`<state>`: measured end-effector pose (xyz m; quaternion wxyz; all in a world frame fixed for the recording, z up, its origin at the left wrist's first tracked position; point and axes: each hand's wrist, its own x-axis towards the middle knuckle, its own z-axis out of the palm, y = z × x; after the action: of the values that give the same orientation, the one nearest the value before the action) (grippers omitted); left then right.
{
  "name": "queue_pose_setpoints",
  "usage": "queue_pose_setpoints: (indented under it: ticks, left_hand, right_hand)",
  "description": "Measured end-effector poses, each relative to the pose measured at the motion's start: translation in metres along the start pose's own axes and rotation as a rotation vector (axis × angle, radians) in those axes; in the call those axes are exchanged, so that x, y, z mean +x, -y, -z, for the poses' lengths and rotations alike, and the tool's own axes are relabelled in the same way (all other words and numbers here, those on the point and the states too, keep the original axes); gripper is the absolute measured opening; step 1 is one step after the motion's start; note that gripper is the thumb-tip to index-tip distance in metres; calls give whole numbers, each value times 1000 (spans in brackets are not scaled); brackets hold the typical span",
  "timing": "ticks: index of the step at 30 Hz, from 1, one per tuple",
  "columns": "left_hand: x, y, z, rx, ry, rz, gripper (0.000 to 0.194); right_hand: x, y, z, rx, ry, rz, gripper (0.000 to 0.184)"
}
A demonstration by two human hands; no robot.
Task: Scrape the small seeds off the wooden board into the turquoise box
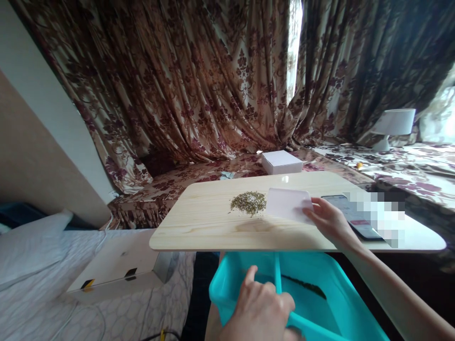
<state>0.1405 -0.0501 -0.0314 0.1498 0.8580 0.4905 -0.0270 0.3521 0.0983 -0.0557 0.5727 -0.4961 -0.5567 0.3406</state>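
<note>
A small pile of greenish-brown seeds or dried herb (249,202) lies on a pale wooden tabletop (199,222). Just right of the pile is a white card (288,203), and my right hand (329,221) pinches its right edge, holding it against the tabletop. Below the table's front edge my left hand (259,310) grips the handle of a turquoise plastic dustpan (305,293), fingers wrapped round it. Some dark material lies inside the pan.
A phone (355,215) lies on the tabletop right of my right hand. A white box (282,162) sits behind the table on patterned cloth, and a white lamp (393,124) stands far right. A flat white carton (117,265) rests on the bed at left. Heavy floral curtains (199,76) hang behind.
</note>
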Motion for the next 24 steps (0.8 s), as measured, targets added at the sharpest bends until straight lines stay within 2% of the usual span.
queue_pose_setpoints:
  ticks: [5, 10, 16, 24]
  left_hand:
    - [9, -8, 2, 72, 60, -48, 30]
    - [13, -8, -2, 105, 50, -54, 29]
    - [18, -5, -3, 136, 65, -96, 27]
    - [11, -11, 3, 123, 28, -56, 29]
  right_hand:
    - [6, -3, -9, -17, 26, -11, 31]
    - [4, 3, -12, -55, 26, -37, 26]
    - [-4, 8, -11, -40, 111, -42, 30]
    - [-23, 17, -12, -50, 173, -73, 33]
